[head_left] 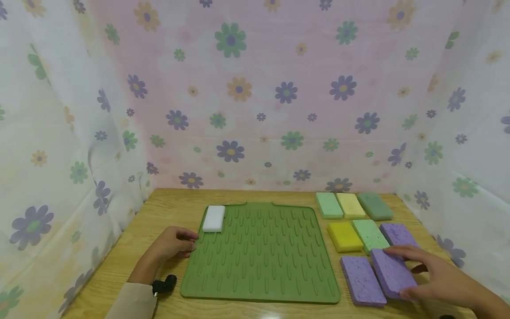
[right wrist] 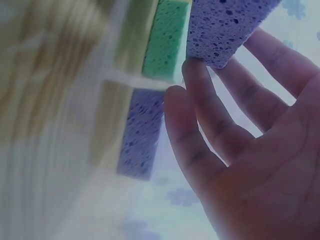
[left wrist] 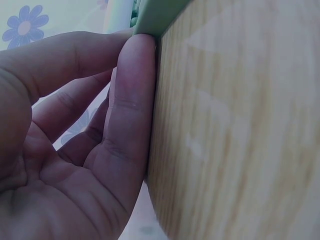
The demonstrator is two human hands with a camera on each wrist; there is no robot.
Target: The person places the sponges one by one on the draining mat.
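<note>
My left hand (head_left: 173,244) is at the left edge of a green ridged mat (head_left: 263,266). Its fingertips touch the mat's rim, and in the left wrist view one finger (left wrist: 132,100) lies along the wooden tabletop. On the mat's far left corner lies a white block (head_left: 214,219). Over on the right, my right hand (head_left: 442,277) grips a purple porous sponge (head_left: 392,272) by its ends, thumb at the near end and index finger at the far end. Another purple sponge (head_left: 362,281) lies just left of it. In the right wrist view the held sponge (right wrist: 225,30) sits at the fingertips, thumb hidden.
Behind the held sponge are a third purple sponge (head_left: 398,235), a light green one (head_left: 370,235) and a bright yellow one (head_left: 344,237). A pale green (head_left: 329,205), a pale yellow (head_left: 350,205) and a darker green sponge (head_left: 374,205) line the back. Flowered cloth (head_left: 263,88) encloses the table.
</note>
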